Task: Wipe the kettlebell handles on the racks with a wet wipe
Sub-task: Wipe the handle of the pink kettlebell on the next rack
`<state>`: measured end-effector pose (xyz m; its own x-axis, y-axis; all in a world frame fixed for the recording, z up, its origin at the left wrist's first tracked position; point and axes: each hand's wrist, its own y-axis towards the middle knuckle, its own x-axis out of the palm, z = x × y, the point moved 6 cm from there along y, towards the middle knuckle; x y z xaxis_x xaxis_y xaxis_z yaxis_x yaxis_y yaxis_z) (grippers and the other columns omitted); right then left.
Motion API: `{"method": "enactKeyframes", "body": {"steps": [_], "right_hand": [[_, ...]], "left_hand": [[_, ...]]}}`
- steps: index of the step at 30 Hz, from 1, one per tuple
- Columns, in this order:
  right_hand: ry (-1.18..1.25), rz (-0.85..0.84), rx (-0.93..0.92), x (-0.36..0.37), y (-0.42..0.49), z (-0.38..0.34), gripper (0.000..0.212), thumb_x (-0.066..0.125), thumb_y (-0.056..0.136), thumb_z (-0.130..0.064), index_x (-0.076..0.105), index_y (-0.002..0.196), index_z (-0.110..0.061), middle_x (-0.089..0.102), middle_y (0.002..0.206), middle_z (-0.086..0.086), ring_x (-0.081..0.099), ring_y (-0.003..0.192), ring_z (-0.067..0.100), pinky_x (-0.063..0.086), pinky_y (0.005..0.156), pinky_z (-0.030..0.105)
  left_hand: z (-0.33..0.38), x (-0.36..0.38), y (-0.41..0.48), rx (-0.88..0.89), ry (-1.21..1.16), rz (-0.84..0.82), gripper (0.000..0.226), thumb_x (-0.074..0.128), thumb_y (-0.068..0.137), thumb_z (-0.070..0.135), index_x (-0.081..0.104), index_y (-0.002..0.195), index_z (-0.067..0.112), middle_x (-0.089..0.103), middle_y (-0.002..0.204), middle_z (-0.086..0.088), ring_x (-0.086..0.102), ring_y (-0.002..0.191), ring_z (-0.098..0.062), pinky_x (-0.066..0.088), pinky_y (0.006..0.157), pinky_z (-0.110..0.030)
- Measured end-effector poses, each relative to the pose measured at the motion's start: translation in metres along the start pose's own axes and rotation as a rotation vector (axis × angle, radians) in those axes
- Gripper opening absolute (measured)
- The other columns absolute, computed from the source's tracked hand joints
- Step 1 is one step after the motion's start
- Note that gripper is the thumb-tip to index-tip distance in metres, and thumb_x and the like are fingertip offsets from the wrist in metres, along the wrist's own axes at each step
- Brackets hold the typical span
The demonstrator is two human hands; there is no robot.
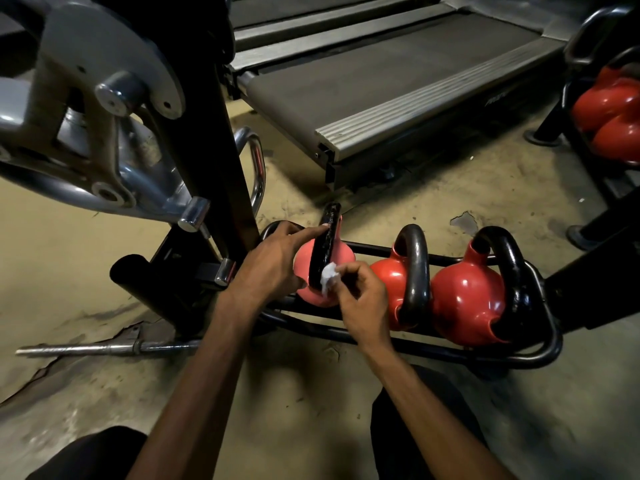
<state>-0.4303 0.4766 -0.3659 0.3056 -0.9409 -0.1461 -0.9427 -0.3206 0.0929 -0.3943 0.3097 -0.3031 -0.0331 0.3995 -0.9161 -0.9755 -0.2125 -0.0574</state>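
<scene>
Crowding rack (pixel 415 351) at left: black machine upright (pixel 214 168), just beside leftmost kettlebell (pixel 341 258). Treadmill deck (pixel 381 81) seen behind, steel bar (pixel 104 348) laid on floor at left. Two red kettlebells (pixel 464 299) seated alongside in rack. Black handle (pixel 323 244) raised, long axis run away toward treadmill deck. Left hand (pixel 273 261) laid against it, index finger straight. Crumpled wet wipe (pixel 328 276) pinched in curled right hand (pixel 360 296), pressed on handle's near end.

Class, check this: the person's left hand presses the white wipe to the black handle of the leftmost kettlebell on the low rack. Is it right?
No. The head view shows the right hand pressing the white wipe to the black handle of the leftmost kettlebell on the low rack; the left hand only touches the handle.
</scene>
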Motion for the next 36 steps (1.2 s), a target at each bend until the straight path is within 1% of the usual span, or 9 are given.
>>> {"method": "enactKeyframes", "body": {"steps": [5, 12, 16, 18, 21, 29, 32, 34, 36], "right_hand": [[0.197, 0.152, 0.176, 0.005, 0.041, -0.007, 0.006, 0.075, 0.09, -0.015, 0.071, 0.095, -0.014, 0.075, 0.096, 0.004, 0.07, 0.09, 0.013, 0.056, 0.079, 0.025], [0.487, 0.269, 0.597, 0.024, 0.119, 0.02, 0.018, 0.074, 0.086, 0.0, 0.069, 0.075, -0.013, 0.073, 0.081, 0.009, 0.072, 0.084, 0.027, 0.059, 0.092, 0.045], [0.588, 0.255, 0.714, 0.028, 0.12, 0.013, 0.022, 0.066, 0.089, 0.003, 0.064, 0.071, -0.008, 0.067, 0.06, 0.003, 0.064, 0.052, 0.015, 0.059, 0.07, 0.036], [0.639, 0.276, 0.76, 0.027, 0.112, 0.011, 0.017, 0.064, 0.09, 0.004, 0.065, 0.076, -0.006, 0.068, 0.067, 0.006, 0.065, 0.062, 0.015, 0.058, 0.066, 0.029], [0.822, 0.183, 0.814, 0.033, 0.101, 0.006, 0.014, 0.057, 0.092, 0.005, 0.063, 0.105, 0.001, 0.069, 0.102, 0.015, 0.07, 0.093, 0.021, 0.06, 0.083, 0.026], [0.964, 0.108, 0.876, 0.031, 0.091, 0.002, 0.023, 0.053, 0.091, 0.011, 0.06, 0.111, 0.005, 0.066, 0.103, 0.019, 0.071, 0.091, 0.023, 0.062, 0.072, 0.023], [0.882, -0.013, 0.878, 0.029, 0.086, 0.01, 0.02, 0.052, 0.09, 0.009, 0.062, 0.106, 0.003, 0.069, 0.091, 0.016, 0.068, 0.088, 0.019, 0.057, 0.088, 0.022], [0.692, -0.181, 0.83, 0.028, 0.08, 0.012, 0.018, 0.051, 0.092, 0.002, 0.065, 0.101, -0.006, 0.065, 0.078, 0.006, 0.06, 0.073, 0.014, 0.051, 0.076, 0.022], [0.5, -0.31, 0.74, 0.024, 0.074, 0.014, 0.02, 0.05, 0.093, 0.002, 0.064, 0.1, -0.011, 0.064, 0.084, 0.004, 0.06, 0.076, 0.014, 0.046, 0.073, 0.023]], "left_hand": [[0.003, 0.0, -0.003, -0.033, -0.045, 0.011, 0.105, 0.091, 0.069, 0.032, 0.027, 0.15, 0.056, 0.042, 0.143, 0.004, 0.049, 0.129, -0.021, 0.052, 0.097, -0.043], [0.004, 0.001, -0.004, -0.04, -0.067, 0.05, 0.099, 0.089, 0.07, 0.037, 0.032, 0.149, 0.054, 0.045, 0.139, 0.005, 0.052, 0.125, -0.017, 0.053, 0.094, -0.045], [0.005, 0.003, -0.004, -0.044, -0.067, 0.053, 0.098, 0.089, 0.071, 0.038, 0.032, 0.15, 0.054, 0.045, 0.139, 0.005, 0.052, 0.125, -0.017, 0.053, 0.094, -0.044], [0.004, 0.003, -0.003, -0.046, -0.066, 0.053, 0.098, 0.089, 0.071, 0.039, 0.031, 0.149, 0.055, 0.045, 0.138, 0.005, 0.052, 0.124, -0.017, 0.053, 0.094, -0.044], [0.003, 0.004, -0.003, -0.052, -0.065, 0.051, 0.097, 0.088, 0.072, 0.04, 0.031, 0.149, 0.055, 0.045, 0.137, 0.005, 0.052, 0.123, -0.018, 0.053, 0.092, -0.042], [0.004, 0.002, -0.002, -0.05, -0.061, 0.053, 0.098, 0.09, 0.069, 0.04, 0.033, 0.148, 0.055, 0.047, 0.135, 0.007, 0.055, 0.118, -0.016, 0.054, 0.09, -0.042], [0.005, 0.001, -0.002, -0.047, -0.054, 0.055, 0.098, 0.09, 0.069, 0.04, 0.034, 0.148, 0.054, 0.047, 0.135, 0.006, 0.055, 0.117, -0.017, 0.054, 0.087, -0.04], [0.005, 0.0, -0.003, -0.047, -0.053, 0.058, 0.097, 0.089, 0.07, 0.04, 0.034, 0.148, 0.054, 0.047, 0.137, 0.006, 0.055, 0.118, -0.017, 0.053, 0.086, -0.039], [0.006, -0.001, -0.003, -0.048, -0.051, 0.065, 0.097, 0.09, 0.069, 0.04, 0.034, 0.148, 0.054, 0.047, 0.137, 0.006, 0.055, 0.118, -0.017, 0.053, 0.086, -0.038]]}}
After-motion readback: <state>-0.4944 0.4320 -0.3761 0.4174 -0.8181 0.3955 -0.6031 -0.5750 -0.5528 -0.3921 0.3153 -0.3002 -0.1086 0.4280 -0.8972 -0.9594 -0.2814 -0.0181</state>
